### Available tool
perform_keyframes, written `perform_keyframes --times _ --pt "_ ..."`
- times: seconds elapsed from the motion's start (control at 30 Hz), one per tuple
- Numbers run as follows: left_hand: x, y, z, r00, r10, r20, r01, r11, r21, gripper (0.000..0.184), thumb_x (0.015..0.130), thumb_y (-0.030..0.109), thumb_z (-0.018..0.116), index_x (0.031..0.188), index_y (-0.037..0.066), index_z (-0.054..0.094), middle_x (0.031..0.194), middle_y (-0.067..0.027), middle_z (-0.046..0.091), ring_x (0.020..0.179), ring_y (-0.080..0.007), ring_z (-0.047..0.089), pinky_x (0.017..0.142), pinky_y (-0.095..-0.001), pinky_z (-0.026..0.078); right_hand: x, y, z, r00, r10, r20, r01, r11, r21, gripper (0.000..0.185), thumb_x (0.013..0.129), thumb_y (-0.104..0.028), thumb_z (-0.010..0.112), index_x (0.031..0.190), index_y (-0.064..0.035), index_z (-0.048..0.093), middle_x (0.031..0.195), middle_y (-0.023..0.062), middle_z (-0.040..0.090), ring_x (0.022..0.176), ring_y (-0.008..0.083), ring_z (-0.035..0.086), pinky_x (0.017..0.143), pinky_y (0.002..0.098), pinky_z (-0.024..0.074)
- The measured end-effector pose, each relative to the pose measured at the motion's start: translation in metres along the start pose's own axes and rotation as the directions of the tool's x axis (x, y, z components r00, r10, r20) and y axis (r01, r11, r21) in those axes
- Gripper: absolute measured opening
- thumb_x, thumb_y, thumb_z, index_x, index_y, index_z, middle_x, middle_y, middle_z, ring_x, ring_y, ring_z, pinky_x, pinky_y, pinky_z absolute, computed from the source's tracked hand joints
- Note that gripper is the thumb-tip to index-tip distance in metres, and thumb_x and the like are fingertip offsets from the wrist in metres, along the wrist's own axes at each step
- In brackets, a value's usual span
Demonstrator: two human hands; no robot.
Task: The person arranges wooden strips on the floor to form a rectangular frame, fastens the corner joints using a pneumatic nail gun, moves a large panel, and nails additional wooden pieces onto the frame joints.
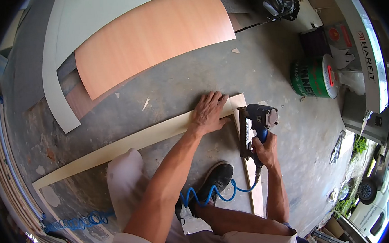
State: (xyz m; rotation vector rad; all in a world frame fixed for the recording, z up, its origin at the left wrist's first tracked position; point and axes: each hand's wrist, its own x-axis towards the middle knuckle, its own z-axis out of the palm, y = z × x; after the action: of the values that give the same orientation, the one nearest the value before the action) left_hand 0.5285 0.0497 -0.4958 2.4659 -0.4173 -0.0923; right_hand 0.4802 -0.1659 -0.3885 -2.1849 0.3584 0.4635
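Black shoe (218,176) stands inside a pale, flat-boarded wooden frame (137,140), blue coiled hose (208,193) beside it. The person's right hand (266,149) is wrapped round the handle of a blue-and-black nail gun (259,116), over the frame's right-hand board near the corner. Left hand (209,113) lies spread across the adjoining board. From my position, grey concrete floor (169,85) separates the frame's far edge from a curved-looking orange wood-grain panel (155,38). To the right: green metal can (311,78), contents hidden; white "HARFIT" carton (364,51), contents likewise.
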Motion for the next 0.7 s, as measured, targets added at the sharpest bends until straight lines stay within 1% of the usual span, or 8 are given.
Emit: perform_keyframes --times 0.13,0.17,0.2,0.27,0.33,0.4,0.63,0.7 --pt "0.001 0.001 0.003 1.0 -0.026 -0.007 0.026 1.0 -0.013 0.072 0.073 0.034 0.08 0.132 0.009 0.048 0.121 -0.0104 0.05 0.118 -0.0295 0.047 0.101 -0.0431 0.039 0.013 0.002 0.001 0.997 -0.066 0.025 0.069 0.989 -0.131 0.02 0.073 -0.013 0.061 0.071 0.0064 0.058 0.054 0.011 0.056 0.047 0.0175 0.055 0.05 0.0346 0.0475" --pt "0.001 0.0 0.004 1.0 -0.029 -0.009 0.029 0.999 -0.014 0.072 0.073 0.034 0.08 0.132 0.009 0.048 0.121 -0.0104 0.05 0.118 -0.0295 0.047 0.101 -0.0431 0.039 0.013 -0.002 0.003 0.997 -0.076 0.026 0.078 0.993 -0.09 0.024 0.073 -0.016 0.062 0.071 0.0073 0.057 0.053 0.0144 0.054 0.047 0.0215 0.054 0.051 0.0378 0.0474" --pt "0.001 0.0 0.005 0.999 -0.027 -0.029 0.026 0.999 -0.029 0.071 0.072 0.033 0.081 0.131 0.009 0.049 0.121 -0.0094 0.05 0.118 -0.0292 0.047 0.101 -0.043 0.039 0.017 -0.002 0.004 0.996 -0.078 0.03 0.081 0.993 -0.091 0.024 0.073 -0.016 0.062 0.071 0.0073 0.057 0.053 0.0144 0.054 0.047 0.0215 0.054 0.051 0.0378 0.0474" --pt "-0.001 -0.001 0.006 0.998 -0.029 -0.047 0.027 0.999 -0.044 0.07 0.072 0.032 0.081 0.13 0.01 0.05 0.121 -0.0083 0.05 0.118 -0.0289 0.047 0.101 -0.0429 0.039 0.022 0.0 0.006 0.985 -0.142 0.103 0.165 0.948 -0.273 0.022 0.078 -0.013 0.061 0.084 0.0081 0.059 0.058 0.0099 0.058 0.05 0.0163 0.059 0.05 0.0329 0.0499" --pt "0.0 -0.001 0.005 0.998 -0.027 -0.053 0.024 0.998 -0.061 0.069 0.071 0.032 0.081 0.129 0.011 0.052 0.121 -0.0071 0.051 0.118 -0.0285 0.047 0.1 -0.0428 0.039 0.024 -0.008 0.009 0.984 -0.152 0.092 0.17 0.957 -0.236 0.022 0.077 -0.013 0.061 0.082 0.0084 0.059 0.058 0.0105 0.058 0.051 0.0172 0.06 0.051 0.0338 0.05" --pt "0.0 0.0 0.003 0.998 -0.032 -0.049 0.028 0.997 -0.071 0.068 0.071 0.032 0.081 0.128 0.011 0.052 0.121 -0.0072 0.051 0.118 -0.0285 0.047 0.101 -0.0427 0.039 0.028 -0.006 0.01 0.968 -0.234 0.092 0.251 0.926 -0.282 0.022 0.077 -0.014 0.061 0.08 0.0083 0.06 0.058 0.0115 0.059 0.049 0.0177 0.059 0.05 0.0343 0.0497" --pt "0.001 0.002 -0.001 0.999 -0.047 -0.023 0.045 0.995 -0.084 0.067 0.069 0.029 0.083 0.126 0.008 0.055 0.12 -0.0074 0.051 0.118 -0.0264 0.048 0.1 -0.0416 0.04 0.033 -0.001 0.015 0.972 -0.218 0.084 0.233 0.93 -0.285 0.023 0.076 -0.014 0.061 0.078 0.0087 0.059 0.055 0.013 0.059 0.047 0.0186 0.06 0.049 0.0348 0.0498" --pt "0.001 0.001 0.001 0.998 -0.046 -0.036 0.043 0.995 -0.086 0.067 0.069 0.029 0.083 0.126 0.008 0.055 0.12 -0.0073 0.051 0.117 -0.0263 0.048 0.099 -0.0413 0.04 0.033 0.001 0.015 0.981 -0.176 0.084 0.195 0.918 -0.345 0.023 0.076 -0.015 0.061 0.074 0.0087 0.059 0.054 0.0129 0.059 0.047 0.0189 0.06 0.049 0.0353 0.0495"
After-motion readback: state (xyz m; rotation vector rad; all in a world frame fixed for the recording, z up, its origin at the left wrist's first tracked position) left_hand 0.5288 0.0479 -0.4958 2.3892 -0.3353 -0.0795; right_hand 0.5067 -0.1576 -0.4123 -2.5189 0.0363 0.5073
